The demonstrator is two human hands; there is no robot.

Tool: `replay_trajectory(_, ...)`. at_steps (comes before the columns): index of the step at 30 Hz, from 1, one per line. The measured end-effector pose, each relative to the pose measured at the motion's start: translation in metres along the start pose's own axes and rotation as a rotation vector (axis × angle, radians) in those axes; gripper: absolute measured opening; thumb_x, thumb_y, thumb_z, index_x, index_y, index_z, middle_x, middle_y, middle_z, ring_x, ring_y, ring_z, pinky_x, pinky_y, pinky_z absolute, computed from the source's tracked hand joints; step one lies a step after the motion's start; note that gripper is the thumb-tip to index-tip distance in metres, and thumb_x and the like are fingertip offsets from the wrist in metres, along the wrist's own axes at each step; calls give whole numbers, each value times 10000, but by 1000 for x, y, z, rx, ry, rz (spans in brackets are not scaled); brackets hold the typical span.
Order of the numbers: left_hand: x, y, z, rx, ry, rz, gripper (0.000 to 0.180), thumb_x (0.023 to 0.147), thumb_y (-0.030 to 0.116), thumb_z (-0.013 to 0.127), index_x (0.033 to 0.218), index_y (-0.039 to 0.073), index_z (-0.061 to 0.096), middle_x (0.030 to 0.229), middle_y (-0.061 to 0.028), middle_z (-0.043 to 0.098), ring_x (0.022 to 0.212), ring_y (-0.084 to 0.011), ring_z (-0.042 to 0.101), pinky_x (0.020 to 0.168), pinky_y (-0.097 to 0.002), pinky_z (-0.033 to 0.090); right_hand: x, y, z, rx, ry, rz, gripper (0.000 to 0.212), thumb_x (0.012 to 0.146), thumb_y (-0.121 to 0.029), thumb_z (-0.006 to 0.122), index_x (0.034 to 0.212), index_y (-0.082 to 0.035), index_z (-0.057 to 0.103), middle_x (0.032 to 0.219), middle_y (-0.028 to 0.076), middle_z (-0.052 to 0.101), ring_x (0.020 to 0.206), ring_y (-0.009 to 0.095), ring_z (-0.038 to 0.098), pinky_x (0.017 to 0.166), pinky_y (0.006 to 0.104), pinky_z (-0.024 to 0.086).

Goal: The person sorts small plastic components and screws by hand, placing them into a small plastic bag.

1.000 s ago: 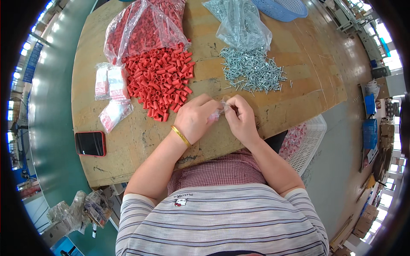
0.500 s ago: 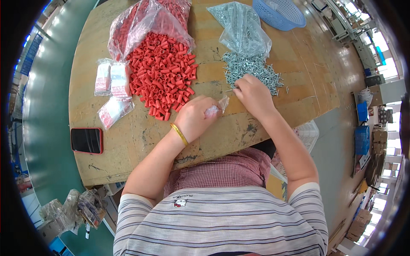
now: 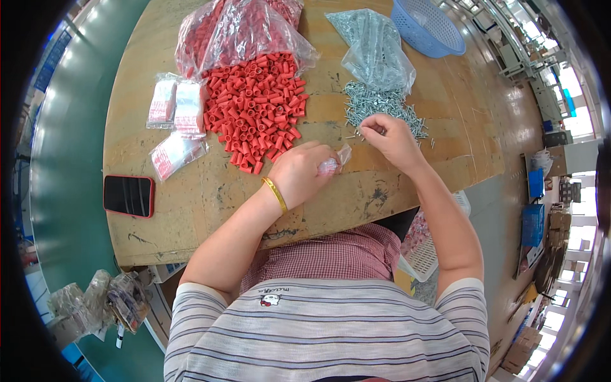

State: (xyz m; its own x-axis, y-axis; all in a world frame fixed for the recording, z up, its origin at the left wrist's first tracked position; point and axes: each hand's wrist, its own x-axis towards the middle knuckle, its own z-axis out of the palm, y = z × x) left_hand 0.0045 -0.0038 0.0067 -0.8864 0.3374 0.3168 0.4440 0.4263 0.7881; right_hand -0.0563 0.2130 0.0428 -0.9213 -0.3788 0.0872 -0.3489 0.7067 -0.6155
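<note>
My left hand (image 3: 303,170) is closed around a small clear plastic bag (image 3: 329,167), and the bag's loose end sticks out past the fingers. What is in the bag is mostly hidden. My right hand (image 3: 391,142) has thumb and forefinger pinched together at the near edge of a pile of small silver screws (image 3: 377,102). Anything between those fingertips is too small to make out. To the left of the screws lies a heap of red tapered plastic caps (image 3: 254,108), spilling from a large clear bag (image 3: 245,35). A bluish clear bag (image 3: 379,57) lies behind the screws.
Packs of small clear bags (image 3: 189,108) lie left of the red caps, with another pack (image 3: 175,155) nearer me. A red-edged phone (image 3: 129,196) rests at the table's left edge. A blue basket (image 3: 429,28) stands far right; a white basket (image 3: 423,258) is below the table edge.
The whole view has shifted a little. My right hand's fingertips have curled in and come slightly off the screw pile; my left hand still grips the small bag.
</note>
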Motion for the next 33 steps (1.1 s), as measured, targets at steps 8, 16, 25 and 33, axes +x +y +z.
replay_trajectory(8, 0, 10, -8, 102, -117, -12, 188, 754, 123, 673, 941, 118, 653, 854, -69, 605, 799, -290, 622, 684, -403, 508, -29, -28, 8, 453, -84, -30, 70, 834, -72, 660, 893, -34, 654, 891, 20, 551, 862, 138, 537, 786, 271, 429)
replay_trajectory(16, 1, 8, -8, 117, -53, 78, 181, 736, 121, 682, 912, 126, 640, 836, -54, 592, 781, -278, 616, 659, -392, 507, -25, -34, -6, 80, -43, -289, 105, 778, -48, 683, 879, -42, 658, 862, 51, 553, 873, 226, 540, 795, 335, 438)
replay_trajectory(25, -7, 8, 4, -58, -250, 157, 143, 765, 120, 651, 906, 97, 662, 892, -85, 648, 847, -283, 632, 733, -389, 517, 19, -42, 24, 169, -187, -269, 122, 822, -87, 628, 924, -27, 653, 908, 118, 614, 845, 283, 601, 761, 365, 488)
replay_trajectory(33, -7, 6, 2, -77, -332, 182, 134, 777, 138, 637, 907, 123, 663, 887, -77, 640, 848, -281, 630, 748, -409, 512, 60, -43, 80, -224, -232, -623, 176, 771, -77, 651, 932, -40, 591, 871, 112, 563, 814, 293, 600, 715, 383, 504)
